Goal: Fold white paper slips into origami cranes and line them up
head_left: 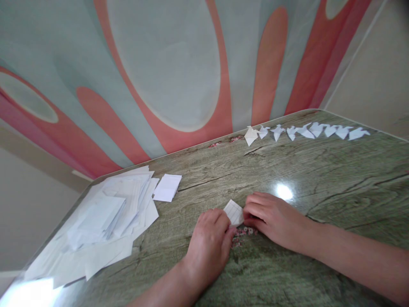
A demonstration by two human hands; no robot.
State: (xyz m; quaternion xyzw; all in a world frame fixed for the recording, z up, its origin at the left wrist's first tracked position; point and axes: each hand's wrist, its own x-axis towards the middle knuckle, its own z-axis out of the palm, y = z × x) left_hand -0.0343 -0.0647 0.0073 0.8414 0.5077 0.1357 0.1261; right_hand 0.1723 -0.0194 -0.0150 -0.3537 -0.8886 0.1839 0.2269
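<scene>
Between my hands, near the front middle of the table, lies a small piece of folded white paper with crease lines on it. My left hand has its curled fingers closed on the paper's left side, the thumb at its lower edge. From the right, my right hand pinches the paper's right corner with bent fingers. Parts of the paper are hidden beneath the fingers of both hands.
A loose pile of white paper sheets covers the table's left end, with a small stack of cut paper beside it. Several folded paper birds stand in a row along the back right edge of the wood-patterned table, below a patterned wall.
</scene>
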